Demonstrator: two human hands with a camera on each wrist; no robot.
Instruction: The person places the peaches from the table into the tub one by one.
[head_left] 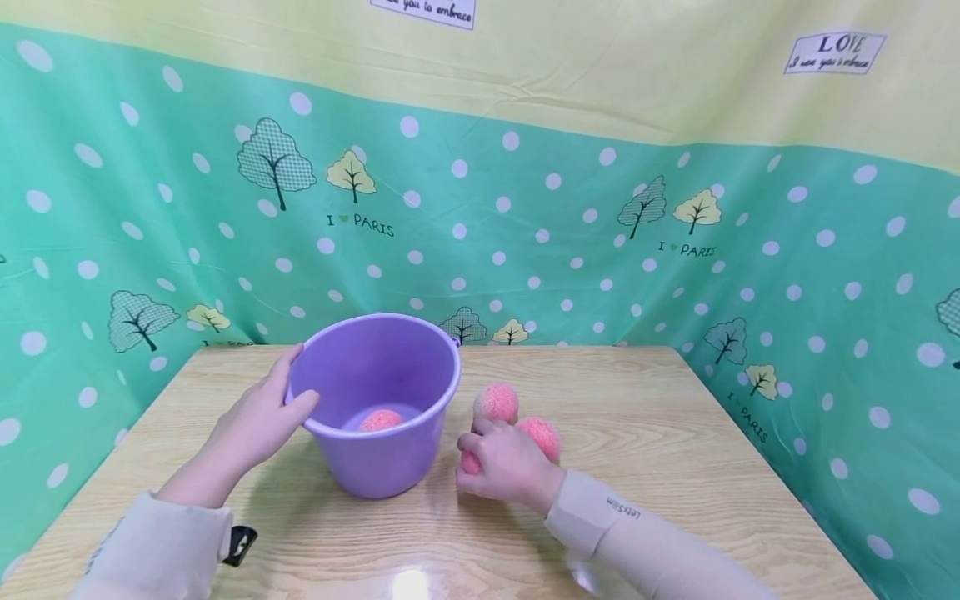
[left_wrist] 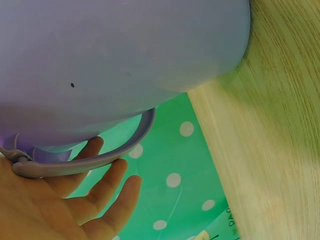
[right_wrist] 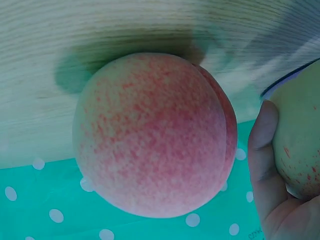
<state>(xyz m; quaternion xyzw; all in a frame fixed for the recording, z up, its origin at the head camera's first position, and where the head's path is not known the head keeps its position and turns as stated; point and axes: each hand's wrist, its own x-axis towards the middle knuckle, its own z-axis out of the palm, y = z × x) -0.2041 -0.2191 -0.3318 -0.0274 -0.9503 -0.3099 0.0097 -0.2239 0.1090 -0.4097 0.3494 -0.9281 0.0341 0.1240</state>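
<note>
A purple bucket (head_left: 375, 471) stands on the table, a pink peach (head_left: 381, 420) lying on its bottom. My left hand (head_left: 255, 417) holds the bucket's left rim, thumb over the inside and fingers outside; in the left wrist view the fingers reach past the bucket's handle (left_wrist: 102, 159). Right of the bucket, my right hand (head_left: 513, 468) grips a peach (head_left: 470, 462), which also shows at the right edge of the right wrist view. Two more peaches stand close behind that hand, one farther back (head_left: 498, 402) and one to the right (head_left: 542, 437).
Pale wood-grain table (head_left: 637, 517) lies under everything. A green and yellow printed cloth (head_left: 525, 200) hangs behind it and along both sides. A small black piece (head_left: 239, 546) sits at the left cuff.
</note>
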